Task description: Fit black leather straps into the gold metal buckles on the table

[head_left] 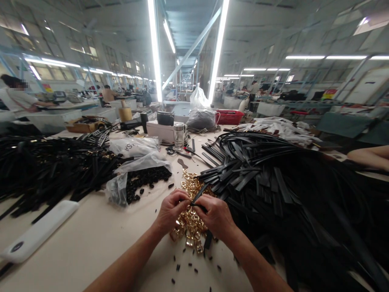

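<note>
Above a pile of gold-coloured buckles (190, 233), my two hands meet with fingertips almost touching. My right hand (217, 215) is closed on a black strap (199, 192), a narrow flat band that sticks up between the hands. The fingers of my left hand (172, 207) pinch at the strap's end; any small part there is hidden by the fingertips. To the right lies a large heap of black straps (249, 170), their cut ends pointing toward the buckles. Several small black pieces (190, 265) lie scattered on the table near my forearms.
At left, a clear plastic bag (133, 158) spills small black parts (148, 178) beside another heap of black straps (60, 166). A white bar-shaped device (42, 231) lies at the left front. Farther back stand a glass jar (179, 138) and a red basket (229, 117). Another person's arm (369, 157) rests at right.
</note>
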Action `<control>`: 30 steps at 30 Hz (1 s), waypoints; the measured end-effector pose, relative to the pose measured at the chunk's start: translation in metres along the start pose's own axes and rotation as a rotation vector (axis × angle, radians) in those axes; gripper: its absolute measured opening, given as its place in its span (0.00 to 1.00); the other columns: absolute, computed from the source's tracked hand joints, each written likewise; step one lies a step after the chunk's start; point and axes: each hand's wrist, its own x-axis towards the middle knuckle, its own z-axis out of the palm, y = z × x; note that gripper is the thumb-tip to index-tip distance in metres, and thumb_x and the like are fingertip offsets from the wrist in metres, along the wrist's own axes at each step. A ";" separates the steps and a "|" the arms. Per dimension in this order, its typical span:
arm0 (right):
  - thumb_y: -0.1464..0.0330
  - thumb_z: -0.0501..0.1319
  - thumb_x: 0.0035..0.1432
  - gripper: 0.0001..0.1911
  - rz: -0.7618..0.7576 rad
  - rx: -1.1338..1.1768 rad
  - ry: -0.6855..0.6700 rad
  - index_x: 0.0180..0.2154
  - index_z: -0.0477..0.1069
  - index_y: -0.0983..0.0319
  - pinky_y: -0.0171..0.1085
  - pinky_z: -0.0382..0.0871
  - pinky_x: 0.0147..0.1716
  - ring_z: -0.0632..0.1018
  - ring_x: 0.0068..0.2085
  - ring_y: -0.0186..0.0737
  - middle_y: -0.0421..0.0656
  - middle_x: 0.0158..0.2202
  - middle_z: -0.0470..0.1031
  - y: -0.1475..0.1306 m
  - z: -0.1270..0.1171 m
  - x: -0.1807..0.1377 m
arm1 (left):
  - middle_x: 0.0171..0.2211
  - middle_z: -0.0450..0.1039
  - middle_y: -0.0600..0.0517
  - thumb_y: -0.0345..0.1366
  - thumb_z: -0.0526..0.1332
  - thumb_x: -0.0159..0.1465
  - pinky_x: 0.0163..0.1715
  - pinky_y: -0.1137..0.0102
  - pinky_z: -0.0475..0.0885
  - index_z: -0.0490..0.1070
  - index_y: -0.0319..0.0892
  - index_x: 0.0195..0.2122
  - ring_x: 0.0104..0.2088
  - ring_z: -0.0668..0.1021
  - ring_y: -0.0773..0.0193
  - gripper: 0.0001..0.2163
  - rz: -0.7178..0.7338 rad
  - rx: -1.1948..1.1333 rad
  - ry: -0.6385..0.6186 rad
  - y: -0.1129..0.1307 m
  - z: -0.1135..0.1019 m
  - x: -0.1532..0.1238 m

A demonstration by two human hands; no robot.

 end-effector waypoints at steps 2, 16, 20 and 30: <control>0.67 0.57 0.60 0.08 0.023 -0.041 0.032 0.30 0.72 0.59 0.30 0.59 0.30 0.75 0.31 0.33 0.39 0.30 0.74 0.005 -0.005 0.001 | 0.36 0.71 0.50 0.35 0.67 0.56 0.36 0.72 0.69 0.76 0.40 0.28 0.38 0.73 0.64 0.04 -0.043 -0.059 0.064 0.005 -0.008 0.003; 0.68 0.57 0.60 0.08 -0.024 -0.046 0.000 0.30 0.72 0.59 0.31 0.61 0.31 0.76 0.32 0.35 0.39 0.29 0.74 -0.001 -0.012 -0.001 | 0.20 0.71 0.54 0.49 0.65 0.54 0.20 0.76 0.64 0.71 0.37 0.28 0.18 0.71 0.71 0.17 -0.476 -0.161 -0.061 0.004 -0.013 0.003; 0.66 0.58 0.59 0.06 -0.021 -0.043 0.023 0.38 0.73 0.58 0.32 0.64 0.31 0.77 0.33 0.37 0.40 0.33 0.76 0.000 -0.005 0.000 | 0.20 0.70 0.54 0.48 0.66 0.53 0.20 0.77 0.63 0.70 0.37 0.26 0.18 0.70 0.72 0.16 -0.497 -0.197 -0.035 0.002 -0.013 0.004; 0.61 0.56 0.61 0.11 -0.001 0.012 0.049 0.44 0.72 0.56 0.33 0.68 0.32 0.78 0.34 0.39 0.42 0.37 0.76 0.004 0.015 -0.003 | 0.19 0.71 0.54 0.48 0.66 0.51 0.19 0.75 0.64 0.71 0.37 0.26 0.17 0.71 0.71 0.17 -0.508 -0.206 -0.028 -0.010 -0.004 0.001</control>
